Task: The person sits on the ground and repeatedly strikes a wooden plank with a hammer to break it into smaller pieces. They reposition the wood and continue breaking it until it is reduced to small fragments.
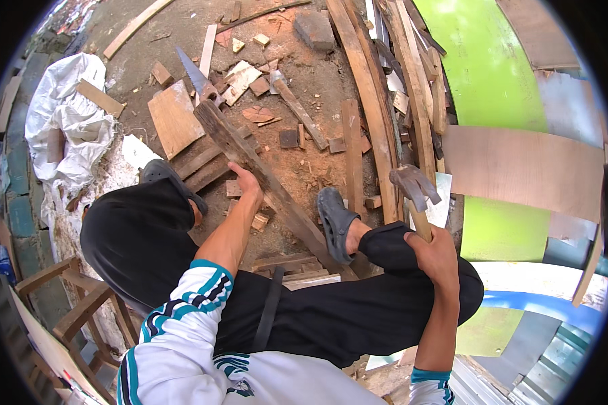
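Observation:
A long, weathered wooden beam slants from the upper left down between my feet, its far end raised over other wood pieces. My left hand grips its near side around the middle, and the fingers beneath are partly hidden. On the right, my right hand is closed around the wooden handle of a claw hammer. The hammer is held head up above my right knee, apart from the beam. A handsaw with a wooden handle lies just beyond the beam's far end.
A hatchet-like tool lies among wood offcuts and sawdust. Long planks run along the right, beside green and brown sheets. A grey stone block sits at the back. At left are a white sack and a wooden frame.

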A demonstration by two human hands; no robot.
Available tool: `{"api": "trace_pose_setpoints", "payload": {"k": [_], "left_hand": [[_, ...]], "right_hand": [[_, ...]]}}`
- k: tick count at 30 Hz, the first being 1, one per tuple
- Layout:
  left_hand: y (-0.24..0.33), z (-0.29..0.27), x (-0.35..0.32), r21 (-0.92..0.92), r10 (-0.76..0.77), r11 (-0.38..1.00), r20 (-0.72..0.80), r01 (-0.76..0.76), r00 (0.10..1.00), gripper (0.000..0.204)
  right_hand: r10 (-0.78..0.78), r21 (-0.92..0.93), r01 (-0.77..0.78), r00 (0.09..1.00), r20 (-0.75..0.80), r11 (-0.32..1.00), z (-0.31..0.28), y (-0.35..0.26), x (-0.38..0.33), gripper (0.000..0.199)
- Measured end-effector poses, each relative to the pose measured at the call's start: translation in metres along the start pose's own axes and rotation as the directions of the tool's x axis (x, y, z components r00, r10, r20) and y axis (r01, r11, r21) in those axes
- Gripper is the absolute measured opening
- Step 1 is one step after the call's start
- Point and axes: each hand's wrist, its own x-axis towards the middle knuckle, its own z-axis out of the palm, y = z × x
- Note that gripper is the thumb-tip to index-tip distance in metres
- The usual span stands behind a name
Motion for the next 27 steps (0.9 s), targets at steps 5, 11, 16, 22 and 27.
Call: {"api": "trace_pose_setpoints", "payload": {"k": [5,11,16,22,27], "left_hand": [[0.088,-0.058,0.063,-0.450,0.355,0.891,0.782,0.069,0.513,0.094],[0.248,-0.108,-0.039,-0.612,0.608,0.790,0.790,0.040,0.074,0.047],[0.324,-0.163,-0.120,-0.646,0.618,0.762,0.745,-0.041,-0.252,0.018],[0.331,-0.200,-0.150,-0.670,0.632,0.732,0.736,-0.127,-0.242,0.015],[0.311,-0.204,-0.151,-0.737,0.817,0.548,0.573,-0.395,0.063,0.082]], "right_hand": [[-0.190,0.084,0.194,0.980,-0.060,0.977,-0.003,-0.019,-0.010,0.033],[-0.283,0.208,0.277,0.959,0.000,0.938,0.001,-0.044,-0.016,0.035],[-0.393,0.065,0.394,0.919,-0.019,0.917,0.028,-0.037,0.009,0.037],[-0.459,-0.058,0.459,0.888,0.013,0.886,0.050,-0.031,0.034,0.045],[-0.435,-0.105,0.434,0.900,0.016,0.895,0.057,-0.013,0.047,0.045]]}}
